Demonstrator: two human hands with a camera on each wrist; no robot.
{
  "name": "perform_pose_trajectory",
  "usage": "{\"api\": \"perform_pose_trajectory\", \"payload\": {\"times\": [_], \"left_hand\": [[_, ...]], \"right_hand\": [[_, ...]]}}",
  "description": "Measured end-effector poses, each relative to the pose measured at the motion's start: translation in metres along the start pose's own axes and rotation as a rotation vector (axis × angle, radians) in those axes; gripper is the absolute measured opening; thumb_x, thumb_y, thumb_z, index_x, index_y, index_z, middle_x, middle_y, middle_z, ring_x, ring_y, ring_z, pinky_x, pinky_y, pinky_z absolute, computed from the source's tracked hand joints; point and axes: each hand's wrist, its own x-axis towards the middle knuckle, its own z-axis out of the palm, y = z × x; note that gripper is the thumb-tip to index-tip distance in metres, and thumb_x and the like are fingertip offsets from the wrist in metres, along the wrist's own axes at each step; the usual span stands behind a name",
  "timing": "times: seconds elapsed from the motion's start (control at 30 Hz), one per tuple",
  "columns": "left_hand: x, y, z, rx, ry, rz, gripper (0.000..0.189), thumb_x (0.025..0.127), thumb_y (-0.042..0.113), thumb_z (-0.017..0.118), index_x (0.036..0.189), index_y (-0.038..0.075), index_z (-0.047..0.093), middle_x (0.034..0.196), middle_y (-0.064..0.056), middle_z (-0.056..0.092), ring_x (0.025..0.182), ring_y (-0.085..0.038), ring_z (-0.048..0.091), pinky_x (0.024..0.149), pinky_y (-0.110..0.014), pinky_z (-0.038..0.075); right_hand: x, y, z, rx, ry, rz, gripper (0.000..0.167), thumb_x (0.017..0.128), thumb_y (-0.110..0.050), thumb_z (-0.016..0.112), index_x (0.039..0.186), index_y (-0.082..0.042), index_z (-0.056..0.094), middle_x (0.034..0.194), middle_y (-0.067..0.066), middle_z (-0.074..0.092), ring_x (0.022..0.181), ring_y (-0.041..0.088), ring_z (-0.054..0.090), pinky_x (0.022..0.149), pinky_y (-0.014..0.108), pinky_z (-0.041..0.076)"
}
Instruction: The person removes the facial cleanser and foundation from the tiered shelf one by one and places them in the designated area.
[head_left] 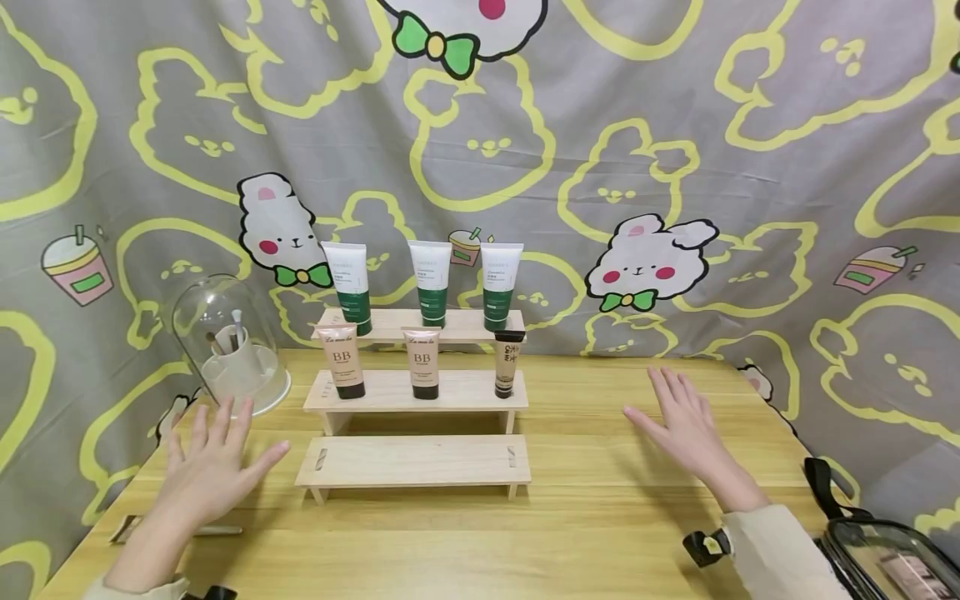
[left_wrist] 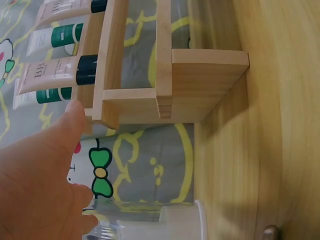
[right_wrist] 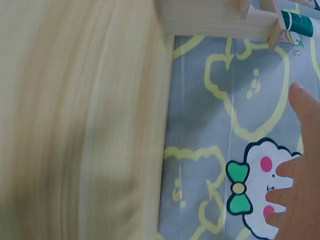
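Observation:
My left hand hovers over the table's left side, fingers spread, holding nothing. On the right, my right hand is held out over the tabletop, likewise with straight fingers and nothing in them. Between them stands a three-step wooden display rack. Three white-and-green tubes stand on its top step. The middle step carries two pink BB cream tubes and a smaller beige tube with black ends. The lowest step is bare. In the left wrist view the thumb overlaps the rack's edge; contact cannot be told.
A clear dome-covered holder with makeup brushes stands at the back left. A slim pale-handled item lies partly behind the left forearm. At the right front edge sits a black-trimmed clear pouch. A patterned curtain hangs behind the table.

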Motion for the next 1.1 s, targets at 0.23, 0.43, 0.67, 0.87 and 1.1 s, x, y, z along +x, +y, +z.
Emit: {"api": "perform_pose_trajectory", "payload": {"times": [0.23,0.43,0.67,0.87,1.1], "left_hand": [[0.000,0.007,0.003,-0.031,0.009,0.020,0.086,0.092,0.054,0.040,0.146,0.002,-0.003,0.147,-0.028,-0.011,0.128,-0.048,-0.019,0.092,-0.067,-0.020],[-0.001,0.009,0.007,-0.057,0.026,0.067,0.087,0.091,0.052,0.045,0.146,0.000,0.003,0.148,-0.027,-0.006,0.131,-0.045,-0.015,0.093,-0.072,-0.011],[-0.001,0.008,0.014,-0.120,0.062,0.158,0.088,0.089,0.047,0.054,0.146,-0.002,0.008,0.148,-0.029,0.000,0.132,-0.049,-0.004,0.101,-0.065,-0.006],[-0.002,0.010,0.017,-0.177,0.066,0.217,0.087,0.088,0.042,0.059,0.144,-0.006,0.013,0.145,-0.033,0.009,0.132,-0.049,0.006,0.107,-0.057,-0.002],[-0.004,0.013,0.022,-0.220,0.068,0.265,0.083,0.087,0.039,0.061,0.143,-0.006,0.019,0.146,-0.029,0.014,0.132,-0.045,0.013,0.110,-0.051,0.005]], "right_hand": [[0.011,-0.015,0.004,0.100,0.021,-0.080,0.075,0.091,-0.041,0.055,0.143,0.003,0.023,0.144,0.029,0.020,0.131,0.047,0.012,0.102,0.065,0.009],[0.020,-0.029,0.010,0.215,0.023,-0.134,0.072,0.090,-0.036,0.058,0.144,-0.001,0.025,0.146,0.025,0.022,0.132,0.042,0.016,0.105,0.060,0.014],[0.029,-0.054,0.012,0.321,0.030,-0.182,0.065,0.091,-0.031,0.058,0.142,-0.002,0.030,0.143,0.021,0.031,0.130,0.038,0.025,0.104,0.057,0.022],[0.036,-0.076,0.015,0.436,0.022,-0.190,0.060,0.092,-0.028,0.058,0.140,-0.001,0.034,0.141,0.018,0.036,0.128,0.034,0.031,0.104,0.053,0.027],[0.042,-0.101,0.018,0.609,0.002,-0.195,0.051,0.090,-0.016,0.061,0.134,-0.001,0.041,0.136,0.018,0.043,0.125,0.031,0.038,0.102,0.048,0.033]]}}
